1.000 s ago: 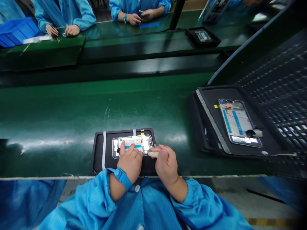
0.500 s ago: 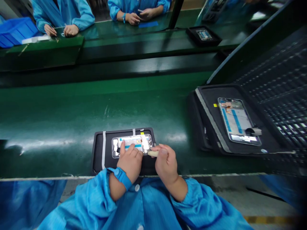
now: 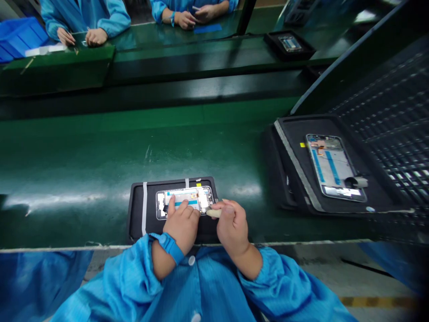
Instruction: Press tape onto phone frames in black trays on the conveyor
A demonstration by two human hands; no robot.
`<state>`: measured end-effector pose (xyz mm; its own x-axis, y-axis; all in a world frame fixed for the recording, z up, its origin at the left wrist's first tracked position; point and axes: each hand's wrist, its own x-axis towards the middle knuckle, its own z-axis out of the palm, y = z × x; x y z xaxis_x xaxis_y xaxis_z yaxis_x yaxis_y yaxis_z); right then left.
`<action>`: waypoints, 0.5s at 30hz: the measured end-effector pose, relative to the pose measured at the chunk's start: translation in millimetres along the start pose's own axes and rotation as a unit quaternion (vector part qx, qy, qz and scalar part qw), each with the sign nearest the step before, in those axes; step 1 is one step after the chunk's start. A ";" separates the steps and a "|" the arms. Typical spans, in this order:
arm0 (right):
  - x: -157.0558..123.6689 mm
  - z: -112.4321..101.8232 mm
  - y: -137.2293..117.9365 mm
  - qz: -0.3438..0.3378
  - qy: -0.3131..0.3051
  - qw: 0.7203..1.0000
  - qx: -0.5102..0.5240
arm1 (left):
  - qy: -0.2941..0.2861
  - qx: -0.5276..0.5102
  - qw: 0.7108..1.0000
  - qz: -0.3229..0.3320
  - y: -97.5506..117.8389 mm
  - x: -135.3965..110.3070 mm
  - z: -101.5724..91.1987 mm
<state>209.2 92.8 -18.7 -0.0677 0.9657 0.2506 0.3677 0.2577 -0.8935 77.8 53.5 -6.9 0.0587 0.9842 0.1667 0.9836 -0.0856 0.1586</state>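
Nearest to us is our blue coat (image 3: 181,290), its sleeves gathered at both forearms, with a blue wristband (image 3: 169,247) on the left wrist. Just past the front edge of the green bench (image 3: 110,152), we have our left hand (image 3: 182,226) laid over an open phone housing (image 3: 204,200), its fingers extended and a little apart, resting on the surface without gripping. Our right hand (image 3: 233,228) has its fingers closed around a pale tool (image 3: 213,213), the tip at the near right corner of that housing; we cannot tell what exactly the tip touches. The housing lies flat in a black tray (image 3: 135,219) near the bench edge, blue strips (image 3: 192,202) across its middle, a yellow tab (image 3: 199,184) just beyond its far side, and a light strip of tape (image 3: 144,208) crossing the tray to its left. Farther to our right, a second phone housing (image 3: 330,166) rests on stacked dark trays (image 3: 301,165), beside a black lattice panel (image 3: 402,116). Across the bench, on the far work surface (image 3: 187,53), we see a small black tray (image 3: 275,47) with another housing in it. At the far side, two co-workers in blue have their hands over the surface, one pair (image 3: 97,36) near a blue bin (image 3: 20,40), the other (image 3: 186,20) beside a blue sheet (image 3: 208,28).
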 end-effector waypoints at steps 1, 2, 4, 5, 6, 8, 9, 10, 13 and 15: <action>-0.6 0.5 1.0 0.006 0.002 1.000 0.003 | 0.000 0.000 1.000 0.000 0.0 0.3 -0.1; -1.3 1.2 2.2 0.014 0.002 1.000 0.008 | 0.000 0.000 1.000 0.000 0.0 0.6 -0.4; -2.5 3.0 4.6 0.030 0.000 0.999 0.022 | 0.003 0.000 1.000 0.000 0.0 0.8 -1.1; -2.9 3.9 5.4 0.038 -0.002 0.999 0.032 | 0.006 0.000 1.000 0.001 0.0 0.7 -1.6; -3.2 4.6 5.7 0.048 0.000 0.998 0.043 | 0.009 0.000 1.000 0.001 0.0 0.7 -2.0; -3.2 5.7 5.2 0.069 0.013 0.995 0.066 | 0.013 -0.001 1.000 0.002 0.2 0.5 -2.5; -3.1 5.9 4.5 0.079 0.022 0.994 0.077 | 0.012 -0.002 1.000 0.001 0.4 0.4 -2.5; -3.0 6.1 3.7 0.089 0.029 0.992 0.087 | 0.011 -0.003 1.000 0.000 0.6 0.3 -2.4; -3.1 6.2 2.3 0.099 0.041 0.990 0.096 | 0.004 -0.001 1.000 -0.008 1.3 0.1 -1.5; -3.9 6.6 3.2 0.099 0.049 0.990 0.091 | 0.006 0.002 1.000 -0.008 1.6 0.0 -1.4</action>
<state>204.5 90.1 -25.0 0.0829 0.9925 0.0899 0.1905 0.0728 -0.9790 79.2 53.2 -5.3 0.0419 0.9835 0.1757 0.9850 -0.0702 0.1575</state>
